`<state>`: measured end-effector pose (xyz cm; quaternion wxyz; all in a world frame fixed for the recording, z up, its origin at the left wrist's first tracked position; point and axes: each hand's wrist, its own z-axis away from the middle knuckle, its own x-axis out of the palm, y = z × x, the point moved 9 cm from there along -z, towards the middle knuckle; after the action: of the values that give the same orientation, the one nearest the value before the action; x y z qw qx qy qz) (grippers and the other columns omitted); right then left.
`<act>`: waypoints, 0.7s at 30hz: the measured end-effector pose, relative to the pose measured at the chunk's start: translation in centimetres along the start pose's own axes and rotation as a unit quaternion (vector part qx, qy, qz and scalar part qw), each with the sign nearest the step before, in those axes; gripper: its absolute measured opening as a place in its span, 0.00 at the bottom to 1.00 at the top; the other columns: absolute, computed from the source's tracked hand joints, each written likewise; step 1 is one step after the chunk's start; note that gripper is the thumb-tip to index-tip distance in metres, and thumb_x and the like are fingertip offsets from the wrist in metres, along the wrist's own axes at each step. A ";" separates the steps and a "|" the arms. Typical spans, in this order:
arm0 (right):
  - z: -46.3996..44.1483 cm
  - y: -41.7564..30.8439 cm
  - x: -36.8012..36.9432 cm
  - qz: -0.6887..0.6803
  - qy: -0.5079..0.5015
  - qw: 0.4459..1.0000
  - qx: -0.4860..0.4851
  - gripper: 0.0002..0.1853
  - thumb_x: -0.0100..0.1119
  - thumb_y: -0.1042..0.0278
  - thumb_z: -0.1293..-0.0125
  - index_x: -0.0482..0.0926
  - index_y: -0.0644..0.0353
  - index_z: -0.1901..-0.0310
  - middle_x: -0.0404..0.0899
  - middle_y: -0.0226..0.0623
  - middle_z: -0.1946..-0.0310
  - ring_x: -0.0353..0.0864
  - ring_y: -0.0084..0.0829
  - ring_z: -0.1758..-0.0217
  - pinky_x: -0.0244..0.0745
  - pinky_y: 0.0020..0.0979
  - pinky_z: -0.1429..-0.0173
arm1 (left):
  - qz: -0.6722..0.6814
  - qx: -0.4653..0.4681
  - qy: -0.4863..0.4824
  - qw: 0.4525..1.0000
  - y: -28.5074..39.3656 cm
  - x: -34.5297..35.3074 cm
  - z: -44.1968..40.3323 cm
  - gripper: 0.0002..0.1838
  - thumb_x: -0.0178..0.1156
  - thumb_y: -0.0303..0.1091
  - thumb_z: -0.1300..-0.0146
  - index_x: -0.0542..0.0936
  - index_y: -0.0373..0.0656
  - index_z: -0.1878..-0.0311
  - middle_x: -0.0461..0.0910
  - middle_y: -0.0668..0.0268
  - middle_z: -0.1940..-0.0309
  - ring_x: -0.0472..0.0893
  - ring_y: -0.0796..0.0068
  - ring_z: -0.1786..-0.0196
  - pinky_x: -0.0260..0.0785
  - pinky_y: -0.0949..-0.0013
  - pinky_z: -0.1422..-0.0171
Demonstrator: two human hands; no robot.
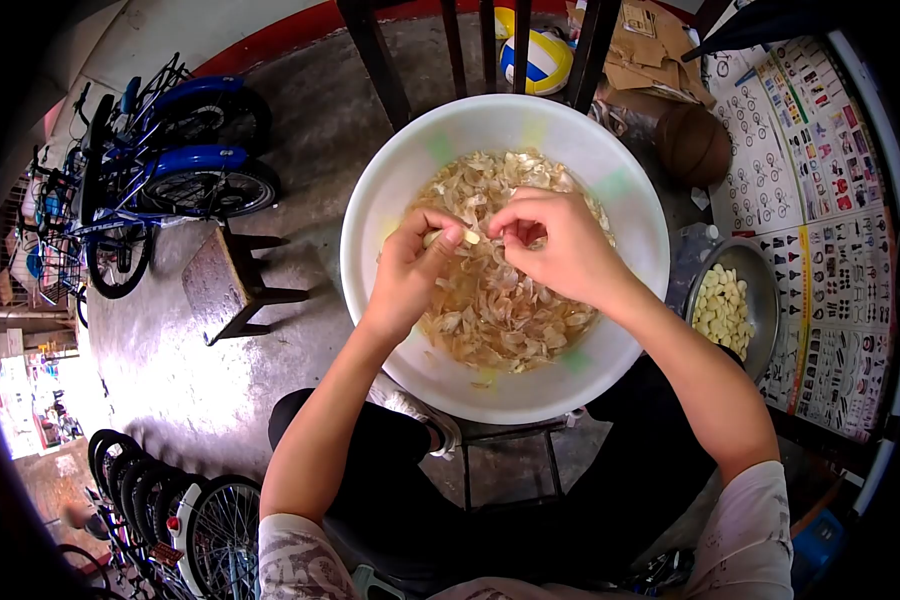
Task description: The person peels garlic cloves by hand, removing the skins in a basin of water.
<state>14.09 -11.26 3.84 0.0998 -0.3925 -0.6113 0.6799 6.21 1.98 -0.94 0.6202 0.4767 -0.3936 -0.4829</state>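
Between the thumb and fingers of my left hand is a pale garlic clove, its end poking out to the right. My right hand is just beside it, thumb and fingertips pinched together; whatever they hold, if anything, is too small to make out. Both hands are above a large white plastic basin. Inside the basin, papery garlic skins float in brownish water. To the right of the basin, a metal bowl holds many peeled garlic cloves.
A wooden stool stands on the floor at left, with bicycles beyond it. Dark chair slats, a volleyball and a brown ball are behind the basin. A printed sheet covers the right side.
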 end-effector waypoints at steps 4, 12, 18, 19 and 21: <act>0.3 -1.3 -0.2 0.109 0.020 0.988 -0.107 0.03 0.65 0.79 0.43 0.85 0.67 0.67 0.82 0.38 0.72 0.83 0.30 0.71 0.77 0.29 0.63 | -0.026 0.011 0.002 1.000 0.7 0.3 0.1 0.06 0.57 0.32 0.27 0.76 0.40 0.54 0.75 0.74 0.63 0.69 0.88 0.64 0.62 0.81 0.63; 0.2 -1.5 0.1 0.065 -0.009 0.997 -0.042 0.06 0.68 0.76 0.39 0.85 0.68 0.62 0.83 0.39 0.68 0.83 0.32 0.68 0.77 0.30 0.60 | -0.101 0.053 -0.010 0.993 1.4 1.1 0.3 0.07 0.59 0.31 0.29 0.77 0.37 0.56 0.78 0.66 0.60 0.75 0.78 0.55 0.67 0.72 0.46; 0.3 -1.6 0.0 0.070 0.003 0.997 -0.037 0.05 0.67 0.76 0.39 0.84 0.68 0.64 0.83 0.40 0.71 0.83 0.32 0.70 0.77 0.31 0.61 | -0.080 0.054 0.003 0.995 0.8 1.4 0.4 0.07 0.59 0.31 0.29 0.78 0.36 0.55 0.78 0.66 0.59 0.76 0.78 0.53 0.67 0.72 0.45; 0.3 -1.5 0.0 0.070 0.003 0.997 -0.037 0.05 0.67 0.76 0.39 0.84 0.68 0.64 0.83 0.40 0.71 0.83 0.32 0.70 0.77 0.31 0.61 | -0.078 0.064 0.014 0.995 0.7 1.3 0.4 0.08 0.59 0.31 0.29 0.78 0.36 0.55 0.79 0.66 0.59 0.76 0.78 0.53 0.68 0.72 0.46; 0.2 -1.0 0.2 0.051 -0.006 0.998 -0.022 0.05 0.67 0.75 0.39 0.84 0.69 0.64 0.83 0.40 0.71 0.84 0.30 0.69 0.78 0.30 0.62 | -0.075 0.073 0.025 0.994 0.8 1.4 0.5 0.08 0.59 0.31 0.29 0.79 0.35 0.54 0.80 0.66 0.59 0.76 0.79 0.54 0.68 0.73 0.46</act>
<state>13.48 -11.11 4.71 0.0523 -0.4212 -0.6061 0.6727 6.26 0.57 -0.01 0.5553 0.5612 -0.3750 -0.4859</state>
